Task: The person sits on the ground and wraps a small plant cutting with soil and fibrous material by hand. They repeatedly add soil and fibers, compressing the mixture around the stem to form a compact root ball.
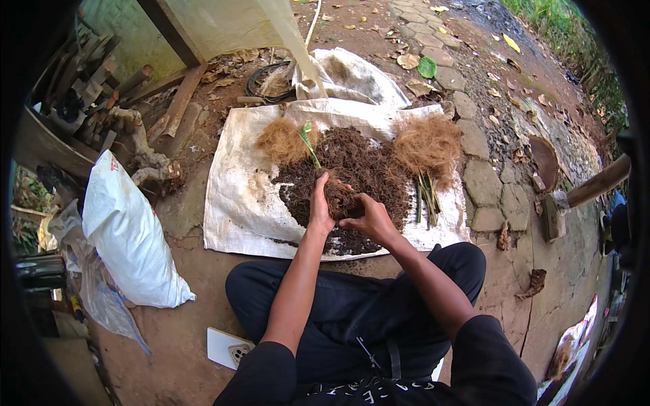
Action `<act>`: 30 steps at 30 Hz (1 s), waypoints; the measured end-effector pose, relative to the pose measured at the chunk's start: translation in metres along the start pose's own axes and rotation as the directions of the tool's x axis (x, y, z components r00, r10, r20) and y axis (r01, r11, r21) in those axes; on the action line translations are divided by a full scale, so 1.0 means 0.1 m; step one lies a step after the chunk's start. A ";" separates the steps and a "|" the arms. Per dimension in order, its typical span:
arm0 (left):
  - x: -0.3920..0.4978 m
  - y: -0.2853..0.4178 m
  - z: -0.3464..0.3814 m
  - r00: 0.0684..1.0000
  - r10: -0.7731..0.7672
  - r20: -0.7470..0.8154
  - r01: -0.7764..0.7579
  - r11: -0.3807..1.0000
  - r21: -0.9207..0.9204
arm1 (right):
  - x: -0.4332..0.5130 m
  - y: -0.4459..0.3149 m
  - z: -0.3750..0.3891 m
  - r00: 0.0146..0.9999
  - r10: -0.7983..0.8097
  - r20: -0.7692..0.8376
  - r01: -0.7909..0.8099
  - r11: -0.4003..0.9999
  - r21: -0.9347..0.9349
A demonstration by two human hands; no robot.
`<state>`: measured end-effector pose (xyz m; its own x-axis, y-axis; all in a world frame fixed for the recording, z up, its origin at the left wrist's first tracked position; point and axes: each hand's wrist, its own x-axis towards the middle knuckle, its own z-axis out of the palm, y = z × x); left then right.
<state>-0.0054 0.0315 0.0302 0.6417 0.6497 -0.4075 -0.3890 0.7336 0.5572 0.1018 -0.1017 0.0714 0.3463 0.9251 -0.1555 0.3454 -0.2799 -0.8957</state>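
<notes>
My left hand [321, 205] holds a root ball [337, 199] of dark fibrous matter, from which a green variegated leaf cutting [307, 142] sticks up. My right hand [369, 217] is at the ball's right side, its fingers curled and partly hidden. Under and around both hands lies a heap of dark soil and fibre [355, 147] on a white woven sack [238, 203]. Tan coconut fibre lies in a left clump [284, 139] and a larger right clump [426, 144]. Below the right clump are several long leaf cuttings [429, 200].
A filled white sack [129, 233] leans at the left, near driftwood [142, 147]. By my left knee lies a phone [226, 347]. Stone pavers [482, 185] run along the right, with a wooden post [599, 180] farther out. Another crumpled sack [350, 76] lies beyond the mat.
</notes>
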 end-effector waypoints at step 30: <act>-0.01 -0.02 -0.08 0.991 0.100 -0.088 -0.099 0.995 0.006 | 0.03 -0.09 0.25 0.851 -0.415 -0.322 0.420 0.906 -0.057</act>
<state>-0.0107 0.0314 0.0239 0.5391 0.7346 -0.4120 -0.4470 0.6641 0.5993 0.0774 -0.0899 0.0686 0.4324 0.8206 0.3736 0.5083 0.1204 -0.8527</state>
